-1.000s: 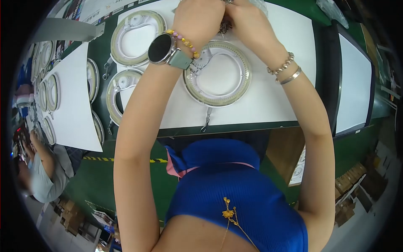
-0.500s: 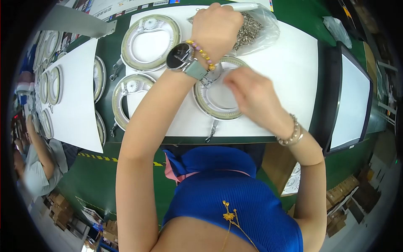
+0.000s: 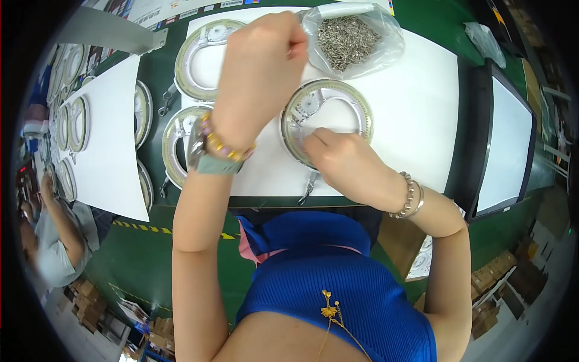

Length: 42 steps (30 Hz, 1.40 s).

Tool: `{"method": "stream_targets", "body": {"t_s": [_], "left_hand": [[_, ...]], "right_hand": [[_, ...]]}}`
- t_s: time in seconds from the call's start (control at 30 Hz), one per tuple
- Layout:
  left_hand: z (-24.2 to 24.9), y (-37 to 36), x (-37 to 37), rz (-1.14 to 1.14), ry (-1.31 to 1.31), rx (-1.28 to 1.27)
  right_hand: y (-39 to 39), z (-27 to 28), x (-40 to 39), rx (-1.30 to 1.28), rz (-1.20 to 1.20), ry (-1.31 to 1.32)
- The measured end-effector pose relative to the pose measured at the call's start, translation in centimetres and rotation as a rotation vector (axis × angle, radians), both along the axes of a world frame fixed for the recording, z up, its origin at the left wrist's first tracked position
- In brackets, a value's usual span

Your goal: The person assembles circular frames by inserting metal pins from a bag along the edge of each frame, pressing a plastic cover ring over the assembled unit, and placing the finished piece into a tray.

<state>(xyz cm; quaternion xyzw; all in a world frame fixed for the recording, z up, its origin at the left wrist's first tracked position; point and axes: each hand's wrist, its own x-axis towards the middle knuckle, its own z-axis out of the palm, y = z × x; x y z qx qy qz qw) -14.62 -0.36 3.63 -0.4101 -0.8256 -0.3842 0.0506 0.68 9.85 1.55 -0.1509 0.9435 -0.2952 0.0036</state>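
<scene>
My left hand [image 3: 262, 69] is raised above the board, left of the bag of screws, its fingers curled; whatever they pinch is too small to make out. My right hand [image 3: 347, 160] is at the lower part of a round ring-shaped part [image 3: 363, 111], with thumb and fingers pressed together near its inner edge; anything between them is hidden. A clear plastic bag [image 3: 391, 42] holds many small metal screws [image 3: 347, 41]. Two similar rings, an upper one [image 3: 187, 63] and a lower one [image 3: 171, 142], lie on the left, partly behind my left hand and wrist.
A white board [image 3: 416, 114] covers the green table. A black-framed panel [image 3: 506, 142] stands at the right, and a grey metal arm [image 3: 117, 30] reaches in at the upper left. More rings [image 3: 78, 120] lie farther left, where another person [image 3: 63, 232] sits.
My left hand has moved left and toward me, away from the bag, uncovering the screws. My right hand has moved down and slightly left onto the ring's lower part.
</scene>
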Motion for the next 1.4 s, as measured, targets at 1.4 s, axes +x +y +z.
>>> {"method": "stream_targets", "body": {"t_s": [1.4], "left_hand": [[-3.6,-2.5,8.6,-0.476,-0.321,-0.2]], "right_hand": [[9.4,-2.6,-7.7,0.303,-0.462,0.326]]}}
